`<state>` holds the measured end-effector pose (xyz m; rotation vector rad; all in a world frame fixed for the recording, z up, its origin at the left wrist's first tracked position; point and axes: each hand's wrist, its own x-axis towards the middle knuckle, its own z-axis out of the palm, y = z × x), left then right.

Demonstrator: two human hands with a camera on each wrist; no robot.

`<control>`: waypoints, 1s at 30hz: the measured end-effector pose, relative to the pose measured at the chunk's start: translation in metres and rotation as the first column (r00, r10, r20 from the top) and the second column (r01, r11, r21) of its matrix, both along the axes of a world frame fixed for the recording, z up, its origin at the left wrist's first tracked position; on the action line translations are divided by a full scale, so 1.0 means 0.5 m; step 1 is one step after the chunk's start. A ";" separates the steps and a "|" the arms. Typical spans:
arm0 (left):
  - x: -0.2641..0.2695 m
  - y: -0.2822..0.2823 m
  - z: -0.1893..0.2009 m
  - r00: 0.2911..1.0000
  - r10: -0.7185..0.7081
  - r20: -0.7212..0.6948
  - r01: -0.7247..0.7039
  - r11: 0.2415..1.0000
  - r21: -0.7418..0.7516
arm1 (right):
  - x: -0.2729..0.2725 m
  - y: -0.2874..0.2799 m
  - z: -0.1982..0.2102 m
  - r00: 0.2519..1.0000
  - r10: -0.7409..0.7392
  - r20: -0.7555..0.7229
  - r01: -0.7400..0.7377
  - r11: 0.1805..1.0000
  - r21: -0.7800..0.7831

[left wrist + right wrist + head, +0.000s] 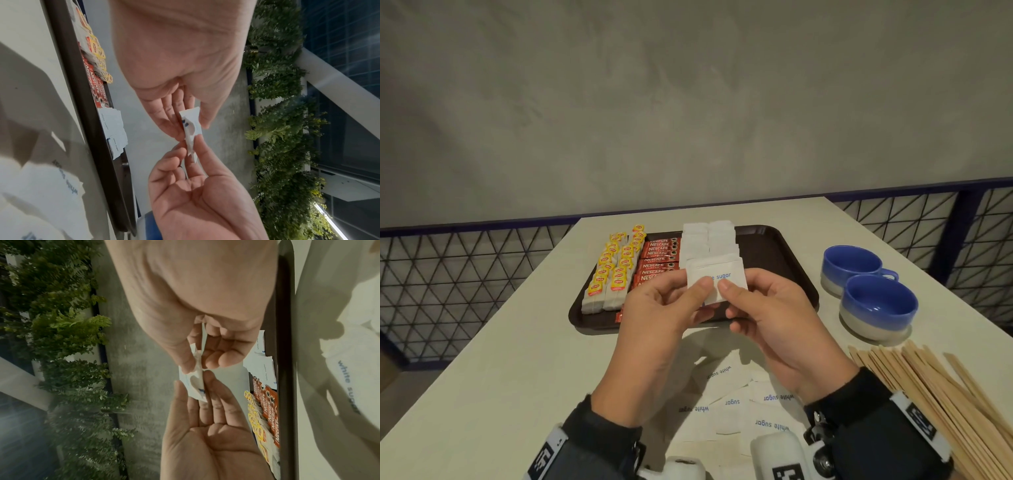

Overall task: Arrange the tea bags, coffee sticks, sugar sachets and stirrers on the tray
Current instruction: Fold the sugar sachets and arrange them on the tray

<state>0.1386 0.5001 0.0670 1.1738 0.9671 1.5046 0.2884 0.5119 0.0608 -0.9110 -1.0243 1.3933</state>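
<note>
Both hands pinch a white sugar sachet (717,274) printed "sugar", held just above the near part of the dark brown tray (784,246). My left hand (688,291) has its thumb on the front, and my right hand (732,294) does the same from the right. Seen edge-on in the wrist views, the sachet (192,129) (195,382) sits between thumbs and fingers. Whether more than one is held I cannot tell. On the tray lie yellow-tagged tea bags (613,270), red coffee sticks (659,260) and rows of sugar sachets (710,240). Wooden stirrers (935,394) lie on the table at the right.
Several loose sugar sachets (736,404) lie on the white table between my wrists. Two blue cups (856,267) (876,305) stand right of the tray. The tray's right part is bare. A mesh railing runs behind the table.
</note>
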 end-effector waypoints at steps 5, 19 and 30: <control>-0.001 0.002 -0.006 1.000 0.009 -0.012 -0.009 1.000 0.001 | -0.001 -0.004 0.005 1.000 0.007 -0.004 -0.007 1.000 -0.007; -0.001 0.004 -0.008 1.000 -0.003 0.026 0.003 1.000 -0.014 | -0.006 0.000 0.000 0.996 -0.044 -0.075 0.049 0.997 0.061; 0.001 0.000 -0.007 0.999 -0.039 0.019 0.039 0.999 0.030 | -0.007 -0.001 0.003 0.995 -0.052 -0.088 0.056 0.998 0.039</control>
